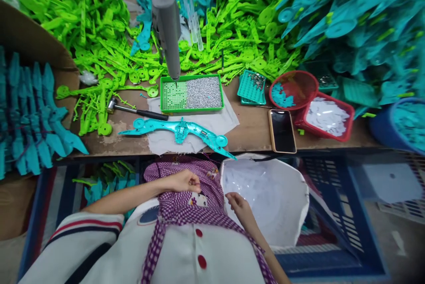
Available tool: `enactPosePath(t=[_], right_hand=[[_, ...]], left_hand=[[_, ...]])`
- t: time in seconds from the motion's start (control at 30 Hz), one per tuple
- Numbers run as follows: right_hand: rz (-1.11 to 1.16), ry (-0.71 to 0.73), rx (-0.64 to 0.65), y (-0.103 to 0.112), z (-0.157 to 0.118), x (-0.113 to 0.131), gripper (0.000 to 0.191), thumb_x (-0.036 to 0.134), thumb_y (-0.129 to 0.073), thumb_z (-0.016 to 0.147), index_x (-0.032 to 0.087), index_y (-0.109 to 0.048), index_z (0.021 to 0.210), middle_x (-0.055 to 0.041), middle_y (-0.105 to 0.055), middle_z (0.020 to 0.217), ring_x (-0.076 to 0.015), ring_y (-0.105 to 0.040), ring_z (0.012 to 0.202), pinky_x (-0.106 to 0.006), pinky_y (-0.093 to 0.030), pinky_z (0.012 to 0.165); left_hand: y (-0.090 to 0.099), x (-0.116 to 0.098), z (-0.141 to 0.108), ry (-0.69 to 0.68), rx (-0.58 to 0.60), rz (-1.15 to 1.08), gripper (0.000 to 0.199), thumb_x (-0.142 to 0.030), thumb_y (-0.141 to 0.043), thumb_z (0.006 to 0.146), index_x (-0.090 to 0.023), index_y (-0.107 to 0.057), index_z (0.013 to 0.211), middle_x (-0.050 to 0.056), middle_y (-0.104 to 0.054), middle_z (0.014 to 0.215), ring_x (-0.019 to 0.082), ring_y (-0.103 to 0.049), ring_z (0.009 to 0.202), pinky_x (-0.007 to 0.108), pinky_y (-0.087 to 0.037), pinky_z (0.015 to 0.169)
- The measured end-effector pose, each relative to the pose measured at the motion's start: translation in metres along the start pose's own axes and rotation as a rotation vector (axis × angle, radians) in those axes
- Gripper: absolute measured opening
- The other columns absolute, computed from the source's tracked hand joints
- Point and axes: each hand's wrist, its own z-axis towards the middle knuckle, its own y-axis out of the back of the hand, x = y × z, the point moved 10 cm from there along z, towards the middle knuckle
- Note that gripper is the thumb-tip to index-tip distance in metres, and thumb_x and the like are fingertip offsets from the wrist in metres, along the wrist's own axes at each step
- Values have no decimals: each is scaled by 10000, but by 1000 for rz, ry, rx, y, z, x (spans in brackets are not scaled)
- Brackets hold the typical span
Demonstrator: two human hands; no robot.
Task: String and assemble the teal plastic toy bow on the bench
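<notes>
My left hand (186, 182) rests over my lap in front of the purple checked apron (181, 169). Its fingers are curled together, and I cannot make out whether anything is in them. To the right, my right hand (238, 205) hovers by the rim of a white bucket (279, 200), fingers loosely bent and apart, with nothing seen in it. Ahead of both hands a turquoise curved plastic part (181, 131) lies across a white cloth (230, 118) at the table edge. Behind it are a hammer (139, 110) and a green tray (191, 110) of small screws.
A grey electric screwdriver (168, 31) hangs over the tray. Lime-green parts (99, 44) are heaped behind; turquoise parts (358, 22) pile up at right. A phone (282, 131), a red basket (347, 129) of white pieces and a red bowl (299, 84) stand on the right.
</notes>
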Motion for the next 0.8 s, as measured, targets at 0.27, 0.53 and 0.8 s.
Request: enactPosePath(t=[0.27, 0.53, 0.8], right_hand=[[-105, 154, -26, -4, 8, 14, 638, 818, -428, 716, 209, -617, 732, -84, -671, 699, -232, -613, 654, -380, -506, 651], [-89, 563, -321, 27, -20, 146, 380, 511, -454, 923, 206, -673, 983, -106, -705, 920, -223, -645, 836, -364, -526, 784], [-76, 1178, -9, -89, -62, 293, 502, 344, -452, 968, 266, -379, 1458, -103, -537, 1407, -224, -476, 1328, -451, -401, 1109]], left_hand=[[-45, 9, 43, -19, 257, 192, 220, -291, -773, 663, -143, -626, 593, -43, -551, 516, 89, -434, 506, 212, -317, 507], [29, -46, -4, -284, -35, 523, 210, -349, -757, 742, -191, -705, 871, 31, -689, 849, 190, -616, 799, 261, -443, 752], [80, -80, -99, -524, -778, 423, 481, -500, -348, 982, -229, -564, 1314, 113, -477, 1429, 253, -412, 1351, 404, -292, 1152]])
